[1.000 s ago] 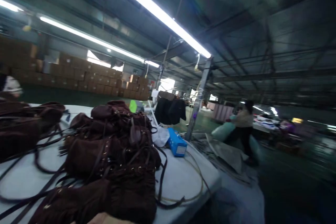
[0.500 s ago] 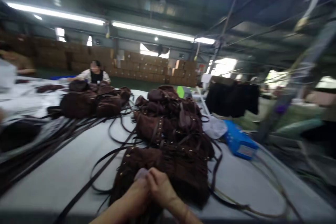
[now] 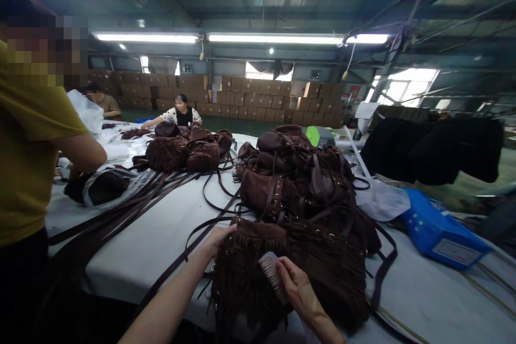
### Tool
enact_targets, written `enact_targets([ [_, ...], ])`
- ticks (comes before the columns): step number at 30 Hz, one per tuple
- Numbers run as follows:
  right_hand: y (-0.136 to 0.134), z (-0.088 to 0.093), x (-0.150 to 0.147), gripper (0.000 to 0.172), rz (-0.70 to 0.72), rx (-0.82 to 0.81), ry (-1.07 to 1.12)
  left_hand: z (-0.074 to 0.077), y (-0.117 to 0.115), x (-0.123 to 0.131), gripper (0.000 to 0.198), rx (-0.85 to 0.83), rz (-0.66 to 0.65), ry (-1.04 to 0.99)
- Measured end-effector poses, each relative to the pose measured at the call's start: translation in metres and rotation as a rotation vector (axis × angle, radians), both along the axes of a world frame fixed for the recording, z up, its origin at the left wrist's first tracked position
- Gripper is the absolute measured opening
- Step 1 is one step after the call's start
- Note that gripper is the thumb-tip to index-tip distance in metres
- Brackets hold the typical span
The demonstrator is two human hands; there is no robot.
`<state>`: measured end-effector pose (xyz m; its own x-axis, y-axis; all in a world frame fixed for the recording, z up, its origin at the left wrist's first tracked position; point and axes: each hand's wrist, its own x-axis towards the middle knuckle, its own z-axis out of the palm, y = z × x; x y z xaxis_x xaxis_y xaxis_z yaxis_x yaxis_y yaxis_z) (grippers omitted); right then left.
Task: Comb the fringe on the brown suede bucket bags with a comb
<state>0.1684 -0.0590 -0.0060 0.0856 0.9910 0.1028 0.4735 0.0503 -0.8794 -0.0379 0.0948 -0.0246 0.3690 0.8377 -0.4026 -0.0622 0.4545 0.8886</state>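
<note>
One fringed bag [image 3: 237, 269] is lying at the table's [image 3: 121, 263] front, the left hand [image 3: 217, 239] pinching its upper corner, the right hand [image 3: 298, 286], fingers curled, gripping a fine-toothed comb [image 3: 269, 266] against shaggy strands. Combing is looking unfinished; whether the slouchy, suede-like bags [image 3: 260, 191] piled behind are awaiting it, I cannot tell.

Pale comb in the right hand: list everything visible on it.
The pale lilac-grey comb looks like hard plastic, with a rounded top end and a row of narrow teeth. It is slanted, top end toward the left, and appears intact. The bare right hand grips it with the fingers on its right side. It is in front of the dark brown, suede-like fringed bag, over the hanging strips; whether the teeth sit in them is unclear.
</note>
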Motion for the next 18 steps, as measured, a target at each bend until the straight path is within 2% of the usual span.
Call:
enact_targets([
  [3, -0.002, -0.002, 0.006, 0.04, 0.0, -0.014, 0.037, 0.0, -0.012, 0.01, 0.032, -0.185, -0.173, -0.113],
  [5, -0.003, -0.001, 0.011, 0.04, 0.005, -0.013, 0.019, 0.008, -0.02, 0.009, 0.031, -0.24, -0.234, -0.177],
  [7, -0.003, 0.005, 0.017, 0.04, 0.019, 0.007, -0.042, 0.023, -0.025, 0.001, 0.033, -0.268, -0.26, -0.315],
  [9, -0.005, 0.017, 0.023, 0.039, 0.028, 0.054, -0.117, 0.045, -0.026, -0.014, 0.035, -0.281, -0.26, -0.509],
  [11, -0.007, 0.038, 0.026, 0.038, 0.033, 0.11, -0.175, 0.072, -0.025, -0.031, 0.037, -0.274, -0.242, -0.663],
  [14, -0.01, 0.081, 0.023, 0.036, 0.048, 0.211, -0.22, 0.113, -0.027, -0.055, 0.041, -0.225, -0.214, -0.744],
  [18, -0.01, 0.149, -0.001, 0.034, 0.097, 0.384, -0.268, 0.148, -0.036, -0.071, 0.043, -0.155, -0.229, -0.788],
])
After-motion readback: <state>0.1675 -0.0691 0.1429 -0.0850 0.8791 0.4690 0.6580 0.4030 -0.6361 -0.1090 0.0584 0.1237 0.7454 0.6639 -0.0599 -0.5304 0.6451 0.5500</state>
